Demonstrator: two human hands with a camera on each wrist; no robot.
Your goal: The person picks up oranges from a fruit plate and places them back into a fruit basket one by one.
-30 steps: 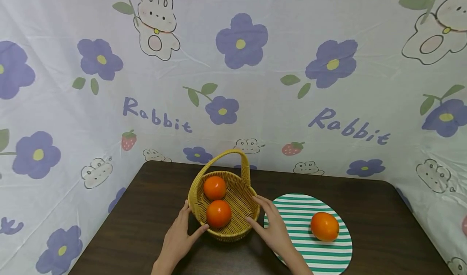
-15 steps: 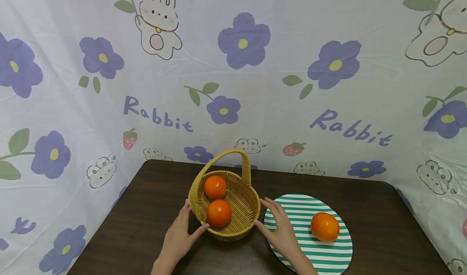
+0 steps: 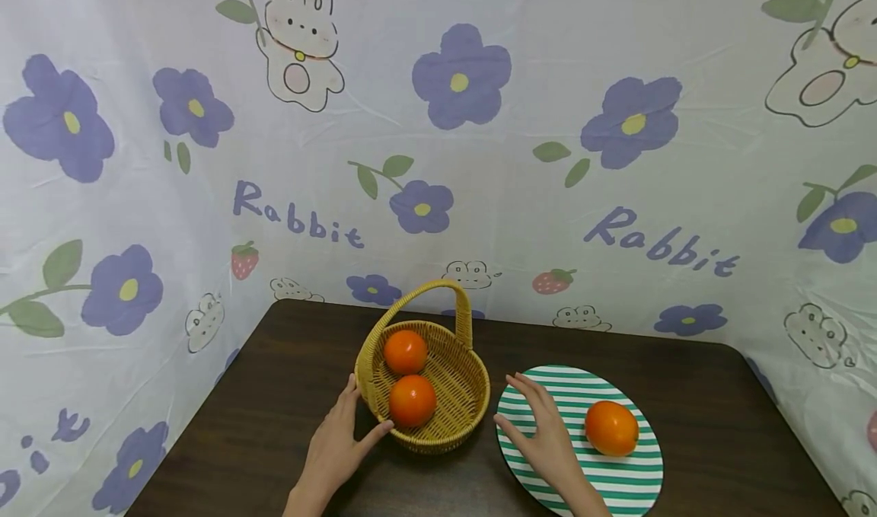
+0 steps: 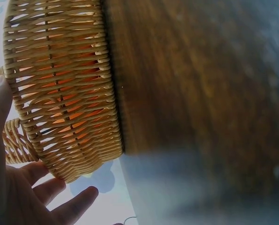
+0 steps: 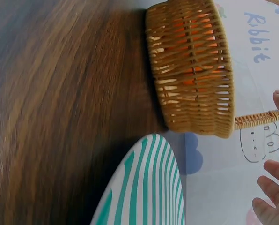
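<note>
left hand grips the basket, seemingly steadying it; loose, empty right hand likely needs the fruit to its right.

This looks like a small curtained-off booth: cloth printed with rabbits and flowers walls in a dark table. The room beyond is hidden.
</note>
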